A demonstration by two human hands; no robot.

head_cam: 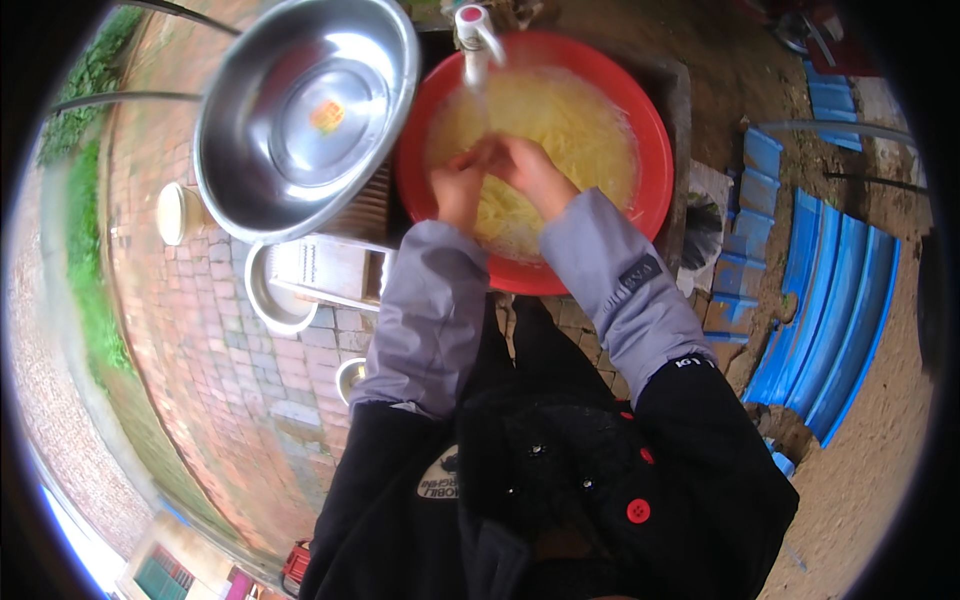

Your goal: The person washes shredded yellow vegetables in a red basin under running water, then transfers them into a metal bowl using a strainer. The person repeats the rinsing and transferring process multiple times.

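Observation:
A red plastic basin (652, 161) stands in front of me, holding cloudy water and pale yellow shreds (559, 142) of food. Over its near-left part, my left hand (459, 184) and my right hand (525, 165) meet at the fingertips, beneath a white tap (475, 45) with a red-marked top. Water seems to run from the spout. The fingers are bent together and blurred, so whether anything lies between them cannot be told. At the left of the red basin, a large steel bowl (300, 127) sits tilted with an orange sticker inside.
A grater (322, 270) lies across a white-rimmed bowl (262, 300) at the left, near a lidded pale bucket (172, 214). A small bowl (349, 379) is by my left sleeve. Blue corrugated sheets (832, 300) lie on the ground at the right. A dark trough edge (681, 150) borders the basin.

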